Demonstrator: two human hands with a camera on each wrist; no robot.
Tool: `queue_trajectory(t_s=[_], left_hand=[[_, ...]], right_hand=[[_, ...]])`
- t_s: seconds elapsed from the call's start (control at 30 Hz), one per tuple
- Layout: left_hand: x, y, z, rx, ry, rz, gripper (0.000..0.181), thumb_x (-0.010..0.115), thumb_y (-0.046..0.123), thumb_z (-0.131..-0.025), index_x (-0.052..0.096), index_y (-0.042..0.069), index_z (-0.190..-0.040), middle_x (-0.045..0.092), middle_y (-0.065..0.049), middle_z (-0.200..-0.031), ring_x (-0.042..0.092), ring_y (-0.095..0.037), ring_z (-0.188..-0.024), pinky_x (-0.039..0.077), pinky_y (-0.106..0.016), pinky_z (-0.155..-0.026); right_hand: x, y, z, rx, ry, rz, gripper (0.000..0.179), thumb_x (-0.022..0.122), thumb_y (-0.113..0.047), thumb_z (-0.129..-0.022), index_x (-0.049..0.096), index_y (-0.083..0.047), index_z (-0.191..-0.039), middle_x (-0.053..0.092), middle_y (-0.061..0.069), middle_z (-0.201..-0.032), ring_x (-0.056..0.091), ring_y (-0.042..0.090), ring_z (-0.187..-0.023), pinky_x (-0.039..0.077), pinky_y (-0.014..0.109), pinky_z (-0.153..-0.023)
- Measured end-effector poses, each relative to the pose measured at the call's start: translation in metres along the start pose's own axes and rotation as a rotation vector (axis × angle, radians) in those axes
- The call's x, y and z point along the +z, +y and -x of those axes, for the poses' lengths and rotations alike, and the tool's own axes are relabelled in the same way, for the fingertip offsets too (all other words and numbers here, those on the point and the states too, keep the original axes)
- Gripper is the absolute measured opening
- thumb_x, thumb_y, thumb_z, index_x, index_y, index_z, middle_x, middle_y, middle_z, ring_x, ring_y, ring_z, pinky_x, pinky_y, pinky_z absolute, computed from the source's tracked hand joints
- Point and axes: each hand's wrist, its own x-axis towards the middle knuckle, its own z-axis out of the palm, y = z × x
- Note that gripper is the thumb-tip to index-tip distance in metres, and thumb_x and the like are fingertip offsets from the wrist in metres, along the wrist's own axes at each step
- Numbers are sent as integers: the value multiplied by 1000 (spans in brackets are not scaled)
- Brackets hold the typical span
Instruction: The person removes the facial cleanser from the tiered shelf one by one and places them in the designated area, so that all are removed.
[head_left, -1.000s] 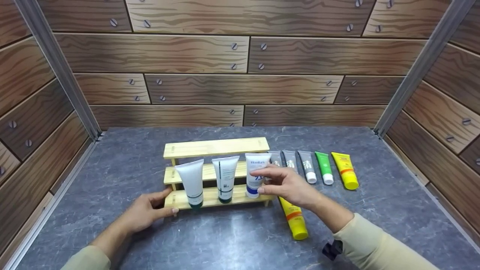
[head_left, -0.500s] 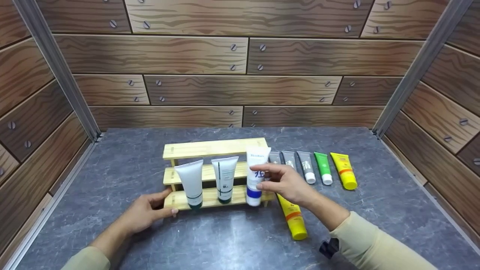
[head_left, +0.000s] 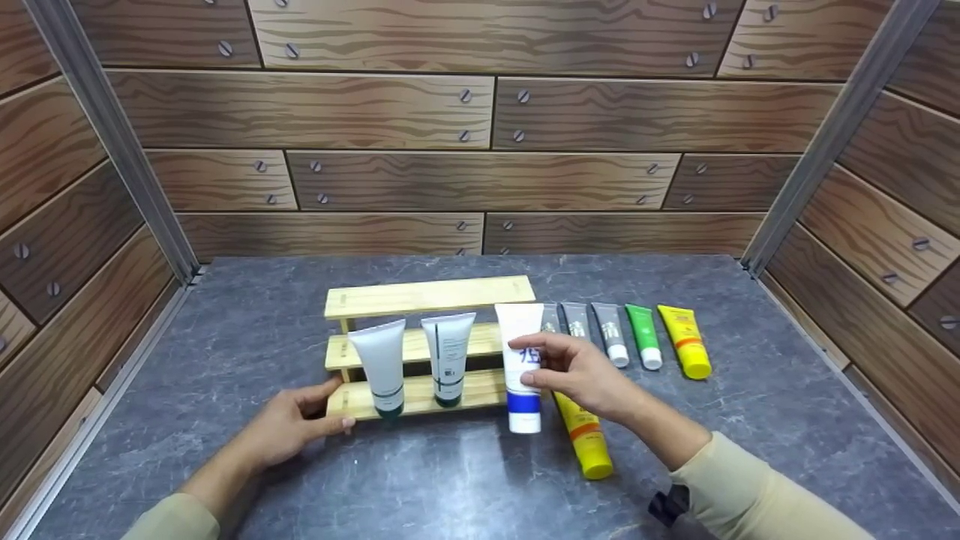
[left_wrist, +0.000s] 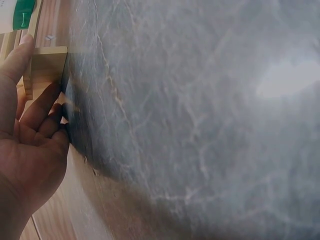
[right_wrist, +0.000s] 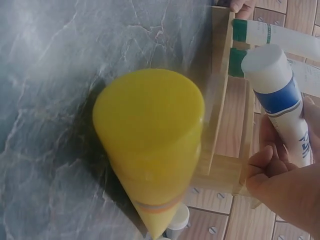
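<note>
My right hand (head_left: 592,379) pinches a white tube with a blue band (head_left: 523,405) between thumb and fingers. Its cap points down, in front of the right end of the three-tier wooden rack (head_left: 427,294); the right wrist view shows the cap apart from the rack. Two white tubes with dark green caps stand on the lowest tier: a plain-faced tube (head_left: 381,364) at the left and a printed tube (head_left: 448,352) near the middle. At the rack's left end my left hand (head_left: 281,431) grips the bottom tier, thumb (left_wrist: 20,56) at the front edge.
A yellow tube (head_left: 589,442) lies right of the rack, below my right hand. Further back lie several grey tubes (head_left: 611,334), a green tube (head_left: 643,334) and another yellow tube (head_left: 686,341). Wood-patterned walls (head_left: 375,112) enclose the grey marbled tabletop (head_left: 390,480).
The white tube with the blue band has come off the lowest tier, toward the camera and slightly right, in my right hand. My left hand keeps its place on the rack.
</note>
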Motion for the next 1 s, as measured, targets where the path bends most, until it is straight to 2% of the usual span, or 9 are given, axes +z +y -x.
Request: queue_trajectory(t_s=[0.17, 0.3, 0.47, 0.6, 0.87, 1.0], left_hand=[[1, -2, 1, 35, -13, 4, 78, 84, 26, -94, 46, -8, -152, 51, -29, -152, 54, -40, -139, 42, -53, -116], [0, -3, 0, 35, -15, 10, 77, 84, 25, -94, 46, -7, -153, 52, -28, -152, 54, -38, -139, 43, -51, -116], [-1, -3, 1, 50, -19, -6, 77, 83, 24, -95, 45, -8, -153, 54, -29, -150, 58, -38, -136, 48, -49, -111], [-1, -3, 1, 58, -18, -10, 76, 84, 23, -95, 45, -9, -152, 52, -30, -151, 56, -39, -137, 47, -49, -112], [1, -4, 1, 36, 2, -2, 76, 85, 22, -93, 47, -8, -152, 51, -28, -152, 53, -41, -140, 41, -53, -117], [2, -3, 1, 33, 4, 3, 76, 85, 22, -93, 47, -8, -152, 50, -28, -153, 52, -41, -141, 40, -53, -118]], right_hand=[[-8, -5, 7, 25, 0, 8, 51, 75, -18, -102, 60, -10, -149, 69, 14, -124, 65, 25, -106, 60, 30, -89], [-17, -8, 14, 21, 3, -3, 56, 74, -17, -102, 54, -8, -153, 68, 18, -130, 66, 28, -113, 60, 33, -95], [-29, -11, 23, -8, 29, -1, 58, 74, -12, -102, 51, -4, -154, 69, 21, -127, 67, 27, -112, 61, 33, -93], [-39, -11, 31, -12, 44, -9, 59, 72, -8, -102, 48, -2, -156, 69, 23, -126, 68, 23, -112, 61, 32, -93], [-59, -8, 50, 5, 73, -3, 62, 71, -6, -102, 45, -1, -158, 68, 26, -126, 68, 22, -111, 60, 32, -94], [-68, -6, 60, 53, 105, 29, 61, 73, -10, -101, 49, -3, -157, 61, 25, -142, 66, 22, -118, 59, 30, -96]])
